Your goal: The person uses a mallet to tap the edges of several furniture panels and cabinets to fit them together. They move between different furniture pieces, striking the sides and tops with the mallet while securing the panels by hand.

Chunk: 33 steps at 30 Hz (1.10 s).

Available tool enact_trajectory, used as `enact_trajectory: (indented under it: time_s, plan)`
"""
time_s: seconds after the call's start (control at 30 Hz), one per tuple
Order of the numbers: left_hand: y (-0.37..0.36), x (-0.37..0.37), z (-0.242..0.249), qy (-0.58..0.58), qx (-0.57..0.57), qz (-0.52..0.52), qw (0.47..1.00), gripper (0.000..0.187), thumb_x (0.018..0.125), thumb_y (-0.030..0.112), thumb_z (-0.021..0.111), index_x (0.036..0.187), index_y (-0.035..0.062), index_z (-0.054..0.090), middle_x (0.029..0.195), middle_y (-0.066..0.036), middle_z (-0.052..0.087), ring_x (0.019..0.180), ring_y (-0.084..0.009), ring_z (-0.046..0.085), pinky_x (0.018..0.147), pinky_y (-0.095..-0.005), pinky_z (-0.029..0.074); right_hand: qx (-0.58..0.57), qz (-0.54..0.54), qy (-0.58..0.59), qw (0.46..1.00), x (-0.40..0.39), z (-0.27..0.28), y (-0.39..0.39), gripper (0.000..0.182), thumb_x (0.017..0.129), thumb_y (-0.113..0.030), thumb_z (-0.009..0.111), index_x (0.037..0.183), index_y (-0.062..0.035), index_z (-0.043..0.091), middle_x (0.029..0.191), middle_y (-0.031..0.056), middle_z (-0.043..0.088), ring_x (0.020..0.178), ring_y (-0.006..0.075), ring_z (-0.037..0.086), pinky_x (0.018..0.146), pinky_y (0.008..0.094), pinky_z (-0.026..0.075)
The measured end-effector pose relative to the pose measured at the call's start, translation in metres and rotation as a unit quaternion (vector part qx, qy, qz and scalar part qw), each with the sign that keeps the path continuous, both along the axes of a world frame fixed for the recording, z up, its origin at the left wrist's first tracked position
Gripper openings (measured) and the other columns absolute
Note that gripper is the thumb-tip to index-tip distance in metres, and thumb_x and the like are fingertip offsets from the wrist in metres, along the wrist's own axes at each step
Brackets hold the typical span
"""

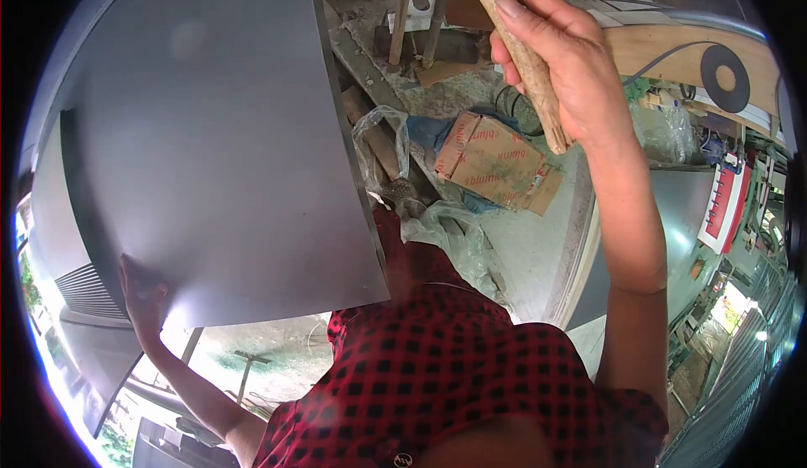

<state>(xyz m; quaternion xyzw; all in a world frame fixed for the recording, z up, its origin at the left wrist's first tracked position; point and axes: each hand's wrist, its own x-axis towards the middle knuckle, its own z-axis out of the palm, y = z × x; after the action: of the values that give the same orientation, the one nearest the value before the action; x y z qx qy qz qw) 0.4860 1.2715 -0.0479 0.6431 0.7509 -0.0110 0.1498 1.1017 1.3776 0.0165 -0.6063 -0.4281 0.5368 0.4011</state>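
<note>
One big grey panel fills the left side, its far end cut off at the top of the view and its underside hidden. The person's checked shirt covers the bottom middle. The floor, pale and dusty, carries one box, flattish and creased, with red lettering repeated over it. Next to it lies clear plastic, so crumpled that I cannot count the pieces.

Two posts stand beyond, their tops out of view. One red-and-white thing is at the right, in a cluttered workshop (too warped by the lens there to sort out).

One stick is up above the box, in the right hand; the fingers are wrapped round it, thumb along its near side, and its upper end is cut off. The left hand, dim against the panel, touches it near the lower left edge, fingers extended, not closed. One dark roll with a round hole lies against a wooden board, right of the right hand.
</note>
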Motion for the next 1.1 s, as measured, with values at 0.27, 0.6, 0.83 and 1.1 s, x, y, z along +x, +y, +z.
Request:
enact_trajectory:
  time_s: [0.27, 0.6, 0.83, 1.1]
  plan:
    - [0.0, -0.002, -0.003, -0.071, 0.03, 0.03, 0.997, 0.093, 0.064, 0.041, 0.078, 0.142, 0.0249, 0.031, 0.144, -0.013, 0.033, 0.136, -0.0327, 0.024, 0.104, -0.045, 0.034, 0.008, -0.02, -0.022, 1.0, -0.005, 0.046, -0.025, 0.029, 0.092, -0.025, 0.055, 0.109, -0.0024, 0.057, 0.068, 0.0023, 0.057, 0.053, 0.0062, 0.051, 0.046, 0.0187, 0.04]
    - [-0.008, 0.005, 0.011, -0.1, 0.035, 0.096, 0.99, 0.106, 0.052, 0.042, 0.084, 0.141, 0.0185, 0.032, 0.142, -0.028, 0.026, 0.133, -0.0377, 0.027, 0.104, -0.0431, 0.033, 0.028, 0.066, -0.01, 0.997, -0.03, 0.093, -0.045, 0.027, 0.093, -0.027, 0.053, 0.105, -0.0038, 0.056, 0.067, 0.001, 0.056, 0.054, 0.0059, 0.051, 0.047, 0.0196, 0.041]
    - [-0.011, 0.024, 0.028, -0.024, 0.02, 0.117, 0.993, 0.107, 0.052, 0.044, 0.083, 0.141, 0.0171, 0.031, 0.145, -0.025, 0.024, 0.135, -0.0389, 0.021, 0.106, -0.0468, 0.029, 0.002, 0.126, 0.008, 0.992, -0.059, 0.095, -0.021, 0.021, 0.094, -0.024, 0.049, 0.09, -0.0037, 0.055, 0.065, 0.001, 0.051, 0.051, 0.0066, 0.047, 0.045, 0.0216, 0.04]
    - [0.024, 0.117, 0.03, -0.016, 0.033, 0.182, 0.983, 0.111, 0.057, 0.055, 0.078, 0.145, 0.0172, 0.022, 0.148, -0.018, 0.021, 0.137, -0.0385, 0.015, 0.102, -0.0627, 0.025, -0.004, 0.18, -0.057, 0.982, -0.071, 0.017, 0.063, 0.023, 0.092, -0.023, 0.051, 0.091, -0.001, 0.056, 0.062, 0.0023, 0.051, 0.047, 0.0088, 0.048, 0.04, 0.0243, 0.04]
